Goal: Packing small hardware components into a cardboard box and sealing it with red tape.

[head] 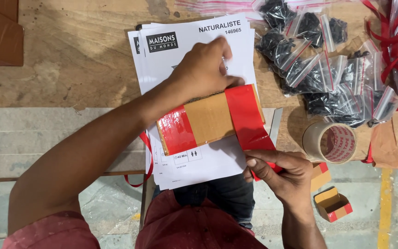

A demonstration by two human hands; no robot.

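Left hand (203,69) flat, right hand (279,173) pinched

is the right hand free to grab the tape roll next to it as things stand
Probably not right away. The right hand is pinching the end of the red tape strip stuck across the cardboard box. The tape roll lies close on the table with nothing between, so once the strip is released it looks reachable.

Bare worktop (70,55) lies open left of the paper sheets (194,41). To the right, a heap of zip bags of black parts (318,74), a tape roll (330,142) and red ribbons (392,41) crowd the way.
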